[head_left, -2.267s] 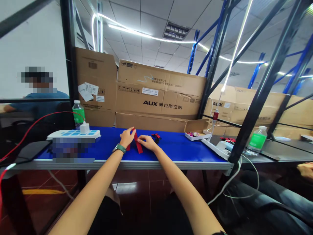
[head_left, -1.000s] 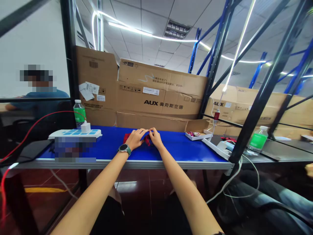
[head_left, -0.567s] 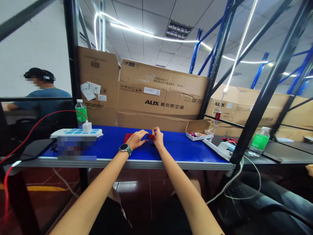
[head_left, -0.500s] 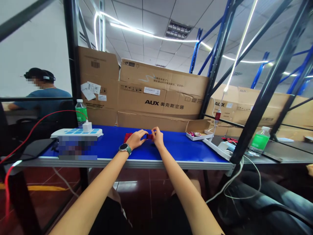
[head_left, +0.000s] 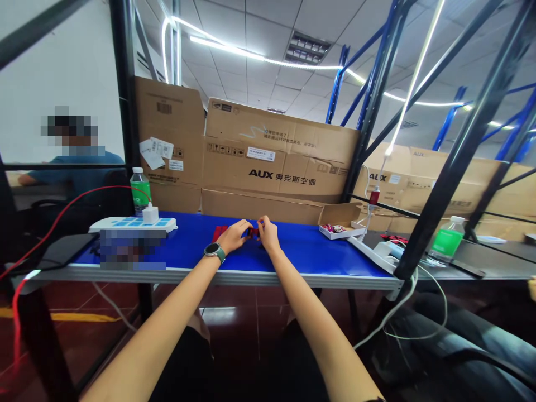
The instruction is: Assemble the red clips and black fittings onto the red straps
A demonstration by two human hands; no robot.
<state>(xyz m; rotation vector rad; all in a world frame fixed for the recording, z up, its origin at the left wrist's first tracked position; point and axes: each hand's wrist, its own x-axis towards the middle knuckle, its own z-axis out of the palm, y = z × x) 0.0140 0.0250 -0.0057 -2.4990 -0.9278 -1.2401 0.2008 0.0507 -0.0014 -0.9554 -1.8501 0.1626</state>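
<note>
a blue-topped bench (head_left: 293,245) is standing against stacked cardboard boxes (head_left: 276,167), with a power strip (head_left: 132,223) sitting toward its left end. at mid-bench, the left hand (head_left: 234,235) and right hand (head_left: 268,234) are working close together, fingers curled narrow and pinching a small red piece (head_left: 253,231) between them, most of it hidden. its long axis seems to be running across the bench, though i cannot be sure, and neither hand is clearly nearer. a red strip (head_left: 219,233) is lying on the bench just beyond the left hand, well apart from the right.
</note>
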